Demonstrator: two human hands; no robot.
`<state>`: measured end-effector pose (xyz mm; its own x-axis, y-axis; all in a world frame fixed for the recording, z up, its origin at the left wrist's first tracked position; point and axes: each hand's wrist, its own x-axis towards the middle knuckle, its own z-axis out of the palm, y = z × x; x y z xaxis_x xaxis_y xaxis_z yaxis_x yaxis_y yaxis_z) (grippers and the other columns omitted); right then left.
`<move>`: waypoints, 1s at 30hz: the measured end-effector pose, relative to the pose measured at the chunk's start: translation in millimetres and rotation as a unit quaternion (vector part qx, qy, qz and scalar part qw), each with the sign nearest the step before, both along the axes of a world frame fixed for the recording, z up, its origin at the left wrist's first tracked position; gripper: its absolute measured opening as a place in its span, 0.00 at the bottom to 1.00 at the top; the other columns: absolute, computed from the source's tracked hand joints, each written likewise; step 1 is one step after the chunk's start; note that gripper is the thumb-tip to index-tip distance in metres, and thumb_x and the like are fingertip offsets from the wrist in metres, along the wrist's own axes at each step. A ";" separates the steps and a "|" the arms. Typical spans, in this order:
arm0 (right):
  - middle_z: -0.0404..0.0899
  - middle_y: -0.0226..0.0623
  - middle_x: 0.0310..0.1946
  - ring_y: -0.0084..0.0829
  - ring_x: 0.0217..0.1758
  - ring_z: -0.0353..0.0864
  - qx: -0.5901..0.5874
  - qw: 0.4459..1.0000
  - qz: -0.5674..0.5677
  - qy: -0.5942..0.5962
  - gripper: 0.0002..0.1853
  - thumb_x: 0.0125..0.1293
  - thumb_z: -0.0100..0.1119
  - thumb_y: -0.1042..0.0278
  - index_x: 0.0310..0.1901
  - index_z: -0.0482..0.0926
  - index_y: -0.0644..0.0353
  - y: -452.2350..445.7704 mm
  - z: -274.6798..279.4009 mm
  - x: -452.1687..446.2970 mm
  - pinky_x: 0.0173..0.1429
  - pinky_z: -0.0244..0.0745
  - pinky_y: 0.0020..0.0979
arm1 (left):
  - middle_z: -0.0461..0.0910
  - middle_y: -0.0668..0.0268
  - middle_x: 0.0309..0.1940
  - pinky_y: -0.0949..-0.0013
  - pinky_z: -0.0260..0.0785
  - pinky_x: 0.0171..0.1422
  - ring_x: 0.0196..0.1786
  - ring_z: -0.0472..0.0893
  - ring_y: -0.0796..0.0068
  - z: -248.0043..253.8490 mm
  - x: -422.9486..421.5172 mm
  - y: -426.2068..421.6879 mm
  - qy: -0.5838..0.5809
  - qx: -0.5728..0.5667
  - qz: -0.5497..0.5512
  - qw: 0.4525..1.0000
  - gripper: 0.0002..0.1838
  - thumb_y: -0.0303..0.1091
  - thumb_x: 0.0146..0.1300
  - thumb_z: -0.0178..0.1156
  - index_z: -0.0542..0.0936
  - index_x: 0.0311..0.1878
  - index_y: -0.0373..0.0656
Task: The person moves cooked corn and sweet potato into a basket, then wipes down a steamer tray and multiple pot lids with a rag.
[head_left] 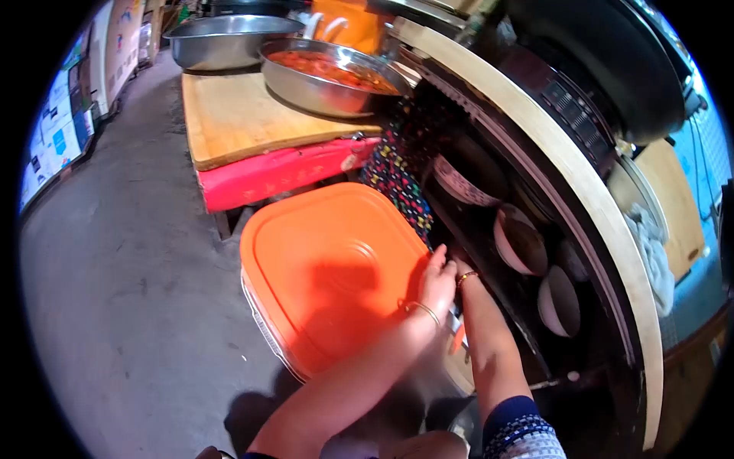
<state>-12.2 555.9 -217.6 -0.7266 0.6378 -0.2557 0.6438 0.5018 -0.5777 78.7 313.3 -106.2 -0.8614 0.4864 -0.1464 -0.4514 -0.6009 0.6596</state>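
Both of my hands reach down into the gap between a large box with an orange lid (329, 264) and the dark shelf unit on the right. My left hand (439, 281), with a thin bangle at the wrist, is beside the lid's right edge. Its fingers are bent together and point down; whatever is in them is hidden. Close against it is my right hand (460, 268), a beaded bracelet on its wrist, with its fingers mostly out of sight in the dark gap. A colourful dotted dark cloth (401, 180) hangs just beyond the hands.
A wooden board (229, 115) on a low table carries an empty metal basin (222, 46) and a basin of red food (329, 96). Several bowls, including a white bowl (558, 302), sit on the shelf under a pale curved counter edge (612, 222). Grey floor (138, 268) lies left.
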 end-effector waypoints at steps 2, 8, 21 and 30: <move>0.78 0.48 0.44 0.38 0.49 0.75 0.085 0.994 0.033 -0.059 0.20 0.68 0.41 0.60 0.50 0.73 0.70 8.9 -0.5 -19.1 0.55 0.68 0.39 | 0.59 0.50 0.67 0.68 0.49 0.72 0.70 0.59 0.64 -4.4 0.8 4.1 -0.010 0.006 -0.003 1.000 0.27 0.28 0.67 0.48 0.59 0.68 0.38; 0.77 0.49 0.46 0.39 0.51 0.74 0.171 0.973 0.066 -0.144 0.19 0.68 0.44 0.62 0.51 0.73 0.68 20.1 0.1 -36.9 0.57 0.67 0.37 | 0.59 0.50 0.67 0.68 0.50 0.71 0.70 0.59 0.64 -21.0 -5.3 7.5 -0.009 -0.028 -0.012 0.999 0.28 0.30 0.66 0.50 0.59 0.69 0.41; 0.75 0.50 0.51 0.42 0.54 0.73 0.243 0.950 0.013 0.195 0.17 0.67 0.50 0.65 0.52 0.73 0.66 -18.2 -0.4 73.4 0.60 0.65 0.35 | 0.55 0.50 0.69 0.66 0.45 0.74 0.72 0.55 0.64 -31.9 -8.8 10.4 0.047 -0.033 -0.017 0.998 0.31 0.30 0.65 0.50 0.54 0.69 0.34; 0.65 0.29 0.40 0.21 0.43 0.68 0.057 0.904 -0.044 0.421 0.06 0.62 0.56 0.80 0.39 0.73 0.61 -124.2 36.0 213.1 0.50 0.65 0.22 | 0.45 0.50 0.72 0.65 0.35 0.76 0.76 0.42 0.65 -15.5 -3.1 -18.3 0.082 -0.012 -0.045 0.996 0.40 0.43 0.66 0.53 0.45 0.70 0.31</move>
<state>200.8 431.7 -181.7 -0.5778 0.6901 0.4359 0.0401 0.5574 -0.8293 75.6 295.0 -121.7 -0.8278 0.5607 -0.0193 -0.3871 -0.5459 0.7431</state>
